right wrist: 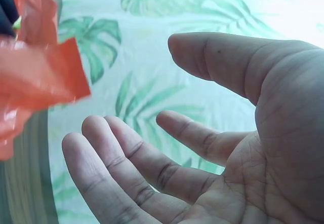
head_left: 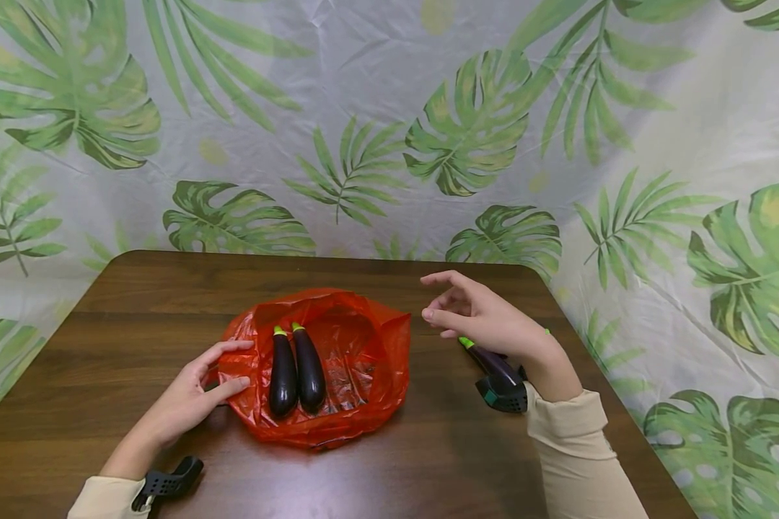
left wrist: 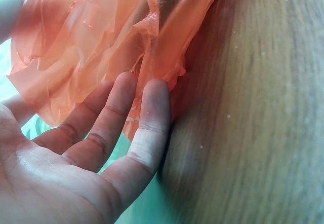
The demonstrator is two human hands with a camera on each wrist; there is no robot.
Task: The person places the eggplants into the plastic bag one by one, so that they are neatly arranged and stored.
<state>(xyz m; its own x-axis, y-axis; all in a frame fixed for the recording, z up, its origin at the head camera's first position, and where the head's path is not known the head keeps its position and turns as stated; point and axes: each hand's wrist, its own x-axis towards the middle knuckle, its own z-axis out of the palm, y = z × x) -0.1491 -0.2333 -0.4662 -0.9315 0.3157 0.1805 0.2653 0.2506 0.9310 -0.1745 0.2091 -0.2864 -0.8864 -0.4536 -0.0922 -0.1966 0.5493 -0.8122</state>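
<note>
A red plastic bag [head_left: 389, 375] lies spread on the table with its mouth wide, and two dark eggplants, a left one [head_left: 283, 378] and a right one [head_left: 308, 367], rest inside it. My left hand [head_left: 191, 393] touches the bag's left side, its thumb and index finger apart over the film. In the left wrist view, nearly straight fingers [left wrist: 119, 102] lie against the outside of the bag. My right hand [head_left: 474, 310] hovers right of the bag, fingers loosely bent and nothing between them. Another eggplant [head_left: 493, 364] lies below it, partly hidden by the wrist camera.
Under everything is a dark wooden table [head_left: 156, 303] with rounded far corners. A leaf-patterned cloth [head_left: 363, 94] hangs close behind the table and along its right side. Black wrist cameras sit under both wrists.
</note>
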